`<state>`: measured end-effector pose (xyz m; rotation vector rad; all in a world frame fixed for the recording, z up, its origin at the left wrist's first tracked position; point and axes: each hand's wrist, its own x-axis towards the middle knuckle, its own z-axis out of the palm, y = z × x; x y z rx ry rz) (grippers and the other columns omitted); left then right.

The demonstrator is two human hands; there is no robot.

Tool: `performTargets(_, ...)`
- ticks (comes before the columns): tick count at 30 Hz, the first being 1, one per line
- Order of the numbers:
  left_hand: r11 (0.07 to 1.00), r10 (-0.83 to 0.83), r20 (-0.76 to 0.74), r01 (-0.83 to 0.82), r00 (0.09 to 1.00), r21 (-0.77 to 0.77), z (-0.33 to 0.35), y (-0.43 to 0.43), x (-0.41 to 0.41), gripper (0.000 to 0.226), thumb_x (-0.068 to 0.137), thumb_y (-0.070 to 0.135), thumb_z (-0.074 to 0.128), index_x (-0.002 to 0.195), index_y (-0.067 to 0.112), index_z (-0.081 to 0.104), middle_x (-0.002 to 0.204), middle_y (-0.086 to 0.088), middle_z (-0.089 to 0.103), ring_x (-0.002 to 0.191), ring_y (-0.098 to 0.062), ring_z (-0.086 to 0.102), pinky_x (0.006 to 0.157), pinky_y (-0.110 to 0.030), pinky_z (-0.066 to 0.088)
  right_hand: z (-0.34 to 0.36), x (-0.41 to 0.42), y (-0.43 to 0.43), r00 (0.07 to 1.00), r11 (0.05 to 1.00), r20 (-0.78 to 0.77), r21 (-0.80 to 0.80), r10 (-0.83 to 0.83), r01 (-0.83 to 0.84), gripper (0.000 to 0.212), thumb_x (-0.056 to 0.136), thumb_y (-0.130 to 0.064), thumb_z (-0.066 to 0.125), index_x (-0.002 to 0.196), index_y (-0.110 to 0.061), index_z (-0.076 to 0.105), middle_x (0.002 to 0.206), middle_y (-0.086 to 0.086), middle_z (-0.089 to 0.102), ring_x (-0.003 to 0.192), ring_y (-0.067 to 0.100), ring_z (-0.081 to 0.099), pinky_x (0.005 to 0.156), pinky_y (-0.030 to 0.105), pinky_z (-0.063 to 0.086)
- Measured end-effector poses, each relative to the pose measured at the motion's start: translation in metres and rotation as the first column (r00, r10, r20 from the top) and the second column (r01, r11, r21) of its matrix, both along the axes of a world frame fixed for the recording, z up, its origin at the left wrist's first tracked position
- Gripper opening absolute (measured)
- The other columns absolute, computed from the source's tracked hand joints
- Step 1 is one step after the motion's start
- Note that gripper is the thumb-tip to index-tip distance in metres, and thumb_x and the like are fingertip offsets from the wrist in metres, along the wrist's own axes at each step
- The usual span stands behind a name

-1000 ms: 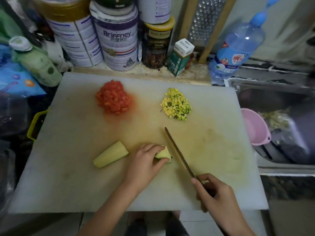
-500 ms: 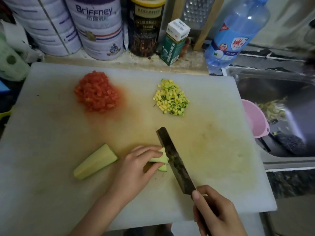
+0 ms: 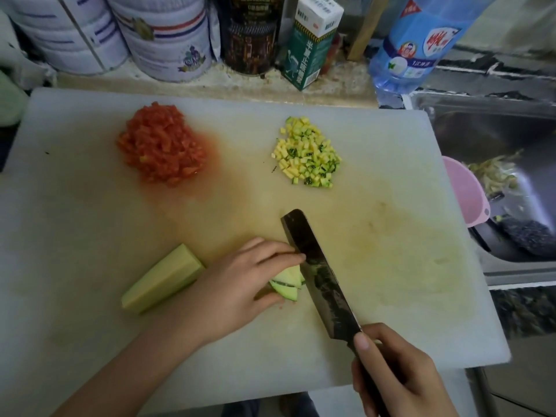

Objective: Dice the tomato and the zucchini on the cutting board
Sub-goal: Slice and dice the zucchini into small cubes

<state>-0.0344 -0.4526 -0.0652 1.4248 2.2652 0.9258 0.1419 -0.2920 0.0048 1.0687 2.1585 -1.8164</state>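
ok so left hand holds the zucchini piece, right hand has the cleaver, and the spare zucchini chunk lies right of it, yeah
Not quite. In the head view the spare zucchini chunk lies left of the cleaver, beyond the left hand. The rest holds: left hand on the zucchini piece, right hand gripping the cleaver.

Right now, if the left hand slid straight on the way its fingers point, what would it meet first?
The knife: its dark blade stands right beside the fingertips of the left hand, over the zucchini piece. Whether they already touch is unclear.
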Motion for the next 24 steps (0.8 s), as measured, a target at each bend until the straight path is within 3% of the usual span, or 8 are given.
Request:
performTargets(3,1.000,-0.002,-0.077,0.000,0.997,-0.023,0.005,0.005,-0.002,0.050,0.081,0.029,0.075,0.128,0.021,0.059,0.127,0.004,0.053,0.117,-0.012,0.048,0.088,-0.035,0.054,0.002,-0.004,0.001,1.000,1.000,-0.013,-0.001,-0.014,0.014,0.031,0.083,-0.044,0.058,0.068,-0.017,0.060,0.050,0.018,0.053,0.038,0.019,0.043,0.042,0.020,0.033)
performTargets(9,0.994,0.113,-0.059,-0.113,0.992,0.009,0.000,0.009,0.013,0.036,0.079,0.024,0.077,0.112,0.022,0.063,0.132,0.005,0.055,0.125,-0.009,0.043,0.096,-0.031,0.051,0.003,-0.007,0.004,0.999,0.999,-0.017,0.005,-0.031,0.032,0.024,0.076,-0.039,0.056,0.069,-0.015,0.060,0.049,0.018,0.052,0.037,0.018,0.040,0.041,0.020,0.032)
performTargets(12,0.990,0.141,-0.007,-0.141,0.990,0.014,-0.001,0.010,0.014,0.047,0.079,0.023,0.079,0.123,0.021,0.063,0.135,0.007,0.055,0.126,-0.005,0.042,0.101,-0.027,0.045,0.001,-0.006,0.003,0.999,0.999,-0.023,0.003,-0.035,0.035,0.027,0.081,-0.040,0.059,0.069,-0.017,0.060,0.049,0.017,0.052,0.037,0.018,0.041,0.042,0.020,0.032)
performTargets(14,0.989,0.148,0.074,-0.148,0.986,-0.004,0.001,0.008,0.014,0.065,0.081,0.030,0.077,0.140,0.031,0.048,0.148,0.014,0.041,0.134,0.002,0.034,0.110,-0.018,0.032,0.000,-0.005,0.002,1.000,1.000,-0.021,0.013,-0.019,0.019,0.031,0.085,-0.045,0.061,0.070,-0.018,0.061,0.049,0.014,0.053,0.038,0.018,0.042,0.043,0.020,0.032)
performTargets(16,0.979,0.203,0.125,-0.199,0.971,-0.051,0.006,0.003,0.014,0.076,0.083,0.041,0.070,0.147,0.039,0.030,0.155,0.022,0.025,0.138,0.007,0.024,0.110,-0.009,0.016,0.000,-0.005,0.002,1.000,1.000,-0.015,0.027,-0.007,0.007,0.025,0.077,-0.042,0.060,0.071,-0.018,0.061,0.049,0.013,0.054,0.038,0.019,0.043,0.044,0.020,0.032)
performTargets(18,0.955,0.294,0.046,-0.291,0.955,-0.056,0.010,-0.002,0.017,0.069,0.081,0.050,0.064,0.144,0.030,0.042,0.148,0.013,0.039,0.132,-0.003,0.038,0.107,-0.018,0.030,0.000,-0.004,0.002,1.000,0.999,-0.015,0.035,-0.003,0.004,0.024,0.075,-0.041,0.059,0.071,-0.017,0.062,0.049,0.013,0.054,0.038,0.019,0.043,0.044,0.020,0.032)
performTargets(20,0.935,0.352,-0.023,-0.353,0.936,-0.042,0.015,-0.004,0.022,0.059,0.079,0.048,0.063,0.129,0.017,0.058,0.126,0.004,0.055,0.115,-0.014,0.054,0.094,-0.030,0.048,0.000,-0.004,0.001,1.000,0.998,-0.013,0.056,0.003,-0.003,0.024,0.074,-0.041,0.059,0.071,-0.018,0.062,0.049,0.013,0.054,0.038,0.018,0.043,0.044,0.019,0.032)
performTargets(24,0.927,0.375,-0.033,-0.376,0.926,-0.012,0.010,-0.006,0.027,0.045,0.077,0.031,0.075,0.118,0.014,0.066,0.106,0.007,0.059,0.098,-0.011,0.058,0.079,-0.033,0.056,0.000,-0.006,-0.004,1.000,0.997,-0.020,0.079,0.014,-0.012,0.023,0.074,-0.041,0.059,0.070,-0.019,0.061,0.049,0.014,0.055,0.039,0.017,0.045,0.044,0.019,0.034)
